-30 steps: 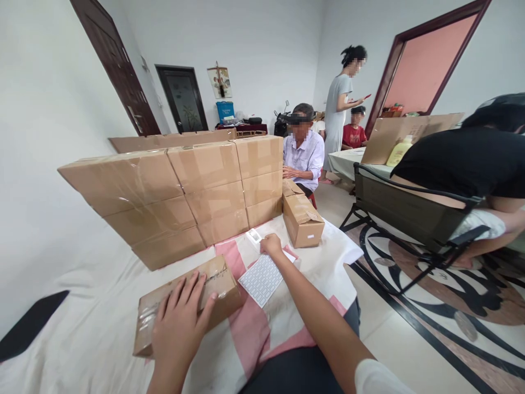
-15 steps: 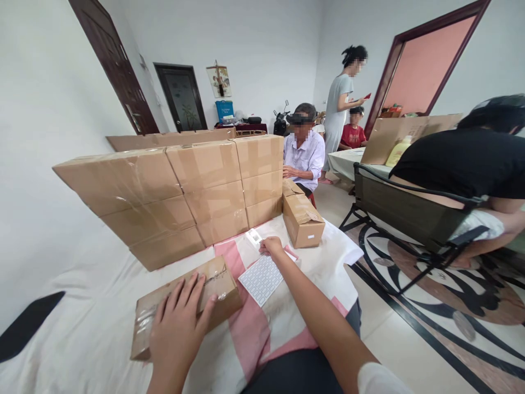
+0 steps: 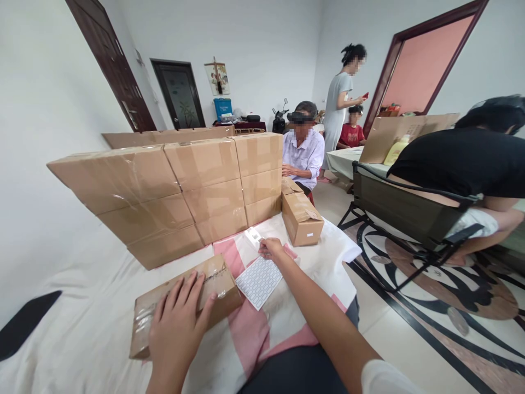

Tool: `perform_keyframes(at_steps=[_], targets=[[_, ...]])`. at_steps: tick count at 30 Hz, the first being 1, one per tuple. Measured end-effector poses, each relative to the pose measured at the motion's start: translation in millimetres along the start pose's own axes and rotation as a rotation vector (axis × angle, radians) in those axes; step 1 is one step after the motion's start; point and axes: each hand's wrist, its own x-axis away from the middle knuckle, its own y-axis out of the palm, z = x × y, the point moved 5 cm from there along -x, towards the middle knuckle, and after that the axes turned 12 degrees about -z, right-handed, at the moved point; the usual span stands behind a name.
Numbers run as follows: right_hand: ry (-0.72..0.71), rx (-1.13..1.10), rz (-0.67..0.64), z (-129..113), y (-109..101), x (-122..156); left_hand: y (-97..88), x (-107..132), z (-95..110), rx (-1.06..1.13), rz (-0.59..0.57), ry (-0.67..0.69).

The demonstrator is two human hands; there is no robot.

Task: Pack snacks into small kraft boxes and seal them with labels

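Note:
My left hand [image 3: 178, 314] rests with its fingers spread on top of a taped cardboard box [image 3: 217, 273] in front of me. My right hand [image 3: 271, 248] is closed in a pinch at the near end of a small white label [image 3: 253, 235] with dark print. Just below that hand lies a white sheet [image 3: 259, 284] covered in rows of rounded outlined rectangles. Its left corner is close to the box's right end. Part of the sheet's far side is hidden behind my right hand and forearm.
Stacked cardboard boxes [image 3: 205, 191] form a wall across the back of the cloth-covered table [image 3: 328, 279]. Another taped box [image 3: 303, 216] stands at its right end. A seated person [image 3: 305, 150] faces me beyond them. At right, someone sits in a folding chair [image 3: 410, 202].
The whole view has shifted very slightly. My left hand still lies on the box, and my right hand still holds the label in nearly the same place.

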Motion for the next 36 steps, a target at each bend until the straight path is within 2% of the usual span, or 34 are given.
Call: perform_keyframes(at_steps=[6,14,27,36], targets=[[0.004,-0.012,-0.007,5,-3,-3,0.2,-1,1,-0.045,-0.009,0.002],[-0.024,-0.019,0.088,12,3,-10,1.6,-2,-1,-0.040,0.018,0.026],[-0.039,-0.050,0.029,16,-1,-10,-1.4,0,0,-0.016,0.137,0.089],[-0.003,-0.040,-0.011,16,-6,-12,1.7,1,-2,-0.016,0.157,0.108]])
